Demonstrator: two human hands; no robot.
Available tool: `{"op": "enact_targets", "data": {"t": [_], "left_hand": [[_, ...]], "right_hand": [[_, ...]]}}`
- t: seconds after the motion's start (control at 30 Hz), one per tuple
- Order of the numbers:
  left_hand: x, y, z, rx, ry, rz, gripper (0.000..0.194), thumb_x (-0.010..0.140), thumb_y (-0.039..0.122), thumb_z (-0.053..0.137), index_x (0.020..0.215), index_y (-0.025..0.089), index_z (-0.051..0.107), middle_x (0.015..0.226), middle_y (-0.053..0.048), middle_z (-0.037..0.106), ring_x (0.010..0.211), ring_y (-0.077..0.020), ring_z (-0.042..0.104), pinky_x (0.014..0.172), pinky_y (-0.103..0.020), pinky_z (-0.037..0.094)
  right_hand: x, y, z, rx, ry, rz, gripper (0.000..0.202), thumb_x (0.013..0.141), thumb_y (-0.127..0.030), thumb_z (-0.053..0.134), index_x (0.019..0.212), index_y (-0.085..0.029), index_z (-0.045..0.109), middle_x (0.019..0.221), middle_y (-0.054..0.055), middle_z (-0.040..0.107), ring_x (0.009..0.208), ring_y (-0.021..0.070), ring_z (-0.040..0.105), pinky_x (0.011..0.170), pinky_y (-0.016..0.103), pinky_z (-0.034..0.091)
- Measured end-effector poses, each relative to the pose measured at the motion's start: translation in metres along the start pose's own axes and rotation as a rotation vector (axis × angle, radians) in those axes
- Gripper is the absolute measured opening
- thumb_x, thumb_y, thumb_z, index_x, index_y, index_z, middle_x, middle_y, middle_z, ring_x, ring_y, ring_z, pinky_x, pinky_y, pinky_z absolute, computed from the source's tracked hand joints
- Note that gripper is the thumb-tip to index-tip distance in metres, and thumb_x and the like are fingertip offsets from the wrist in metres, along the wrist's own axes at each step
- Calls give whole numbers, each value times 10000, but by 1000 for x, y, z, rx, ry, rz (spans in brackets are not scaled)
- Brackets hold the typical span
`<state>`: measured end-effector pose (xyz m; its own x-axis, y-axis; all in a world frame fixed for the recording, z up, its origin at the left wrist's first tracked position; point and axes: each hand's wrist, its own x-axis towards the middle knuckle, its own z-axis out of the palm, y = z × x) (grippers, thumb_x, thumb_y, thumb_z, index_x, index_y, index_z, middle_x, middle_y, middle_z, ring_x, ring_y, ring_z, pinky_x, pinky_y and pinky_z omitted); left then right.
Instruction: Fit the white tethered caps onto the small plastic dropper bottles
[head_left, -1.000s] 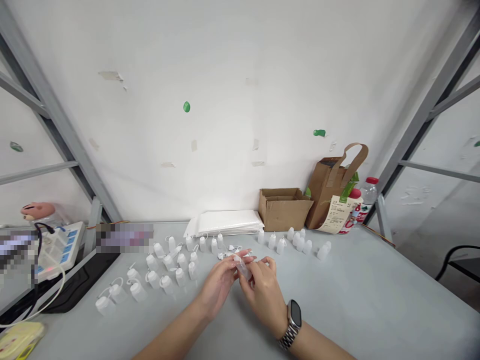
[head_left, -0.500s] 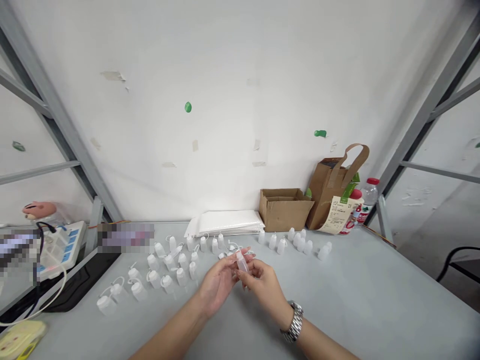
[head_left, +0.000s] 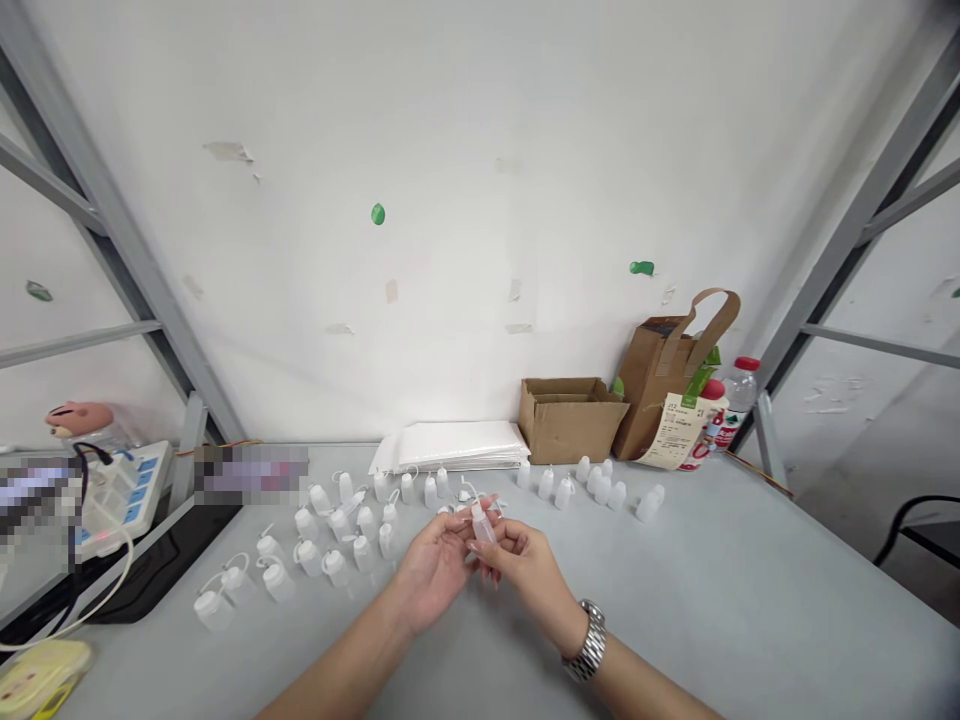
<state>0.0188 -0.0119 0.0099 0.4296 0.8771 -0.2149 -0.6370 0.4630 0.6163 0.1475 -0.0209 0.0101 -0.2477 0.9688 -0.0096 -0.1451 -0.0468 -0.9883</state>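
Between my hands a small translucent squeeze bottle (head_left: 484,526) is held tilted, its white cap end with a thin strap pointing up and away. My right hand (head_left: 529,565) pinches the lower body between thumb and fingers. Turned palm up, my left hand (head_left: 439,570) has its fingers closed around the cap end, and the fingers partly hide it. Left of my hands, several similar bottles (head_left: 335,568) with strapped caps stand in loose rows. Small white pieces (head_left: 448,510) lie just behind my fingertips, partly covered. More bottles (head_left: 563,493) stand at the right, some without visible straps.
White padded envelopes (head_left: 461,443) lie stacked by the wall. Beside them stand an open cardboard box (head_left: 574,430), a brown paper bag (head_left: 645,390) and a red-capped bottle (head_left: 739,390). At left are a power strip (head_left: 139,495), cables, a black panel (head_left: 165,565) and a yellow case (head_left: 45,675).
Both hands stay in nearly the same place around the bottle. Only slight shifts of the fingers and a slight shift of the view show.
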Motion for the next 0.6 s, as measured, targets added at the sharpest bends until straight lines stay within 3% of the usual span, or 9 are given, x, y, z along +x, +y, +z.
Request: {"op": "enact_targets", "data": {"t": [0.6], "left_hand": [[-3,-1,-5,3,-29,-22,509,757,198,491,1264,210,450,736,-6,589,614,-140,548,551,-276,409]], "right_hand": [[-2,6,1,-1,-125,-10,385,605,-453,728,571,-178,460,463,-56,516,424,82,447,455,223,333]]}}
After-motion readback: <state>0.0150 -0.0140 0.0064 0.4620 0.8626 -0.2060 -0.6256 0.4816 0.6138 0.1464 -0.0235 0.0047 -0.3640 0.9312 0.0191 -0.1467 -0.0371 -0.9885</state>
